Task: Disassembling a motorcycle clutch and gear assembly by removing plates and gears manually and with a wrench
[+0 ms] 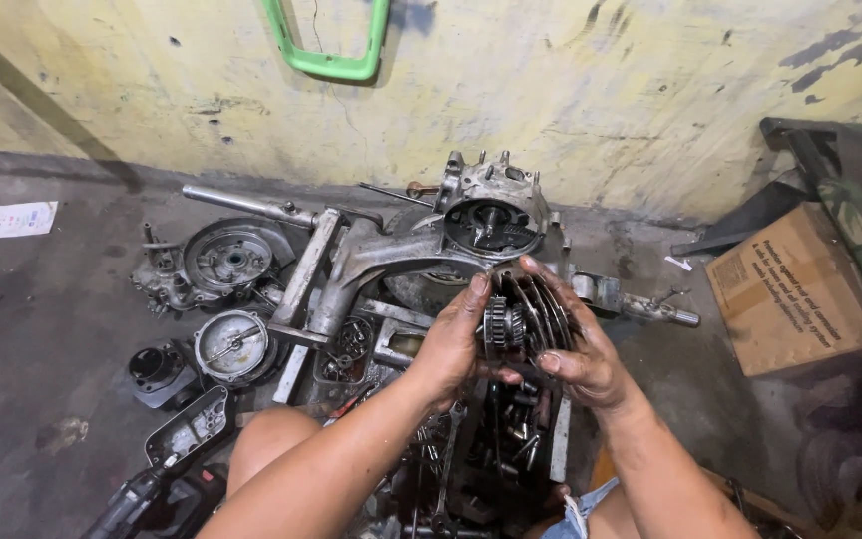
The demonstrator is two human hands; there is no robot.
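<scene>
Both hands hold a greasy stack of round clutch plates with a toothed hub [519,321], tilted on edge above the floor. My left hand [448,344] grips the stack's left side with fingers curled at its rim. My right hand [579,349] cups its right side, fingers spread over the plates' edges. Just behind the stack lies an engine crankcase [491,222] with an open round housing showing a gear inside.
Engine parts lie on the dirty concrete floor: a round cover [232,344], a drum housing [226,260], a dark cylinder [157,371], a metal tube [246,205]. Loose bolts and tools [511,429] sit between my knees. A cardboard box [790,289] stands at right; a green frame [329,62] hangs on the wall.
</scene>
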